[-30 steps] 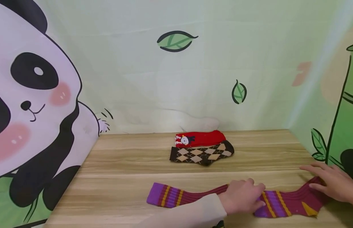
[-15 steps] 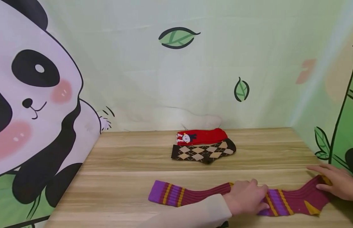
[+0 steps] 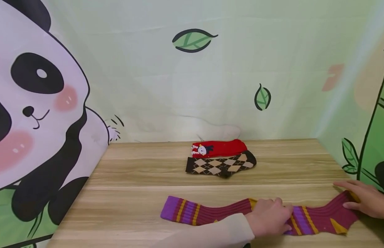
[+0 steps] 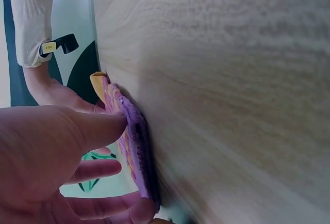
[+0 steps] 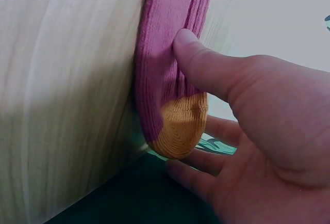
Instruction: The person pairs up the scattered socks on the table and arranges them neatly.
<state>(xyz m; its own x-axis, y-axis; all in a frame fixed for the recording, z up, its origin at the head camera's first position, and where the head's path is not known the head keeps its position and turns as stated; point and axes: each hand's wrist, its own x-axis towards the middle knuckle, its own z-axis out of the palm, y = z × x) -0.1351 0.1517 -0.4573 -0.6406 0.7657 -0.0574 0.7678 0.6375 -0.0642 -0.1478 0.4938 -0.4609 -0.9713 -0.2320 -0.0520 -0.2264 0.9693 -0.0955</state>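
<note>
Two maroon socks with purple and gold stripes lie end to end near the front of the table in the head view. My left hand [image 3: 269, 217] grips the purple cuff [image 4: 136, 141] of the right striped sock [image 3: 322, 217], thumb at one edge and curved fingers at the other. At that sock's gold toe [image 5: 180, 126], my right hand [image 3: 367, 199] has its thumb laid on the maroon knit, its other fingers stretched past the far edge. The left striped sock [image 3: 207, 213] lies flat, its foot end partly hidden behind my left hand and sleeve.
Farther back on the wooden table [image 3: 133, 175] lie a red sock [image 3: 226, 148] with a cartoon figure and a black-and-tan argyle sock [image 3: 216, 166], side by side. A panda-printed cloth [image 3: 148, 86] walls the table at the back and sides.
Both hands have shifted slightly right. The left sock's gold patch beside my left hand and the right sock's gold toe now show more. The socks at the back stay in place.
</note>
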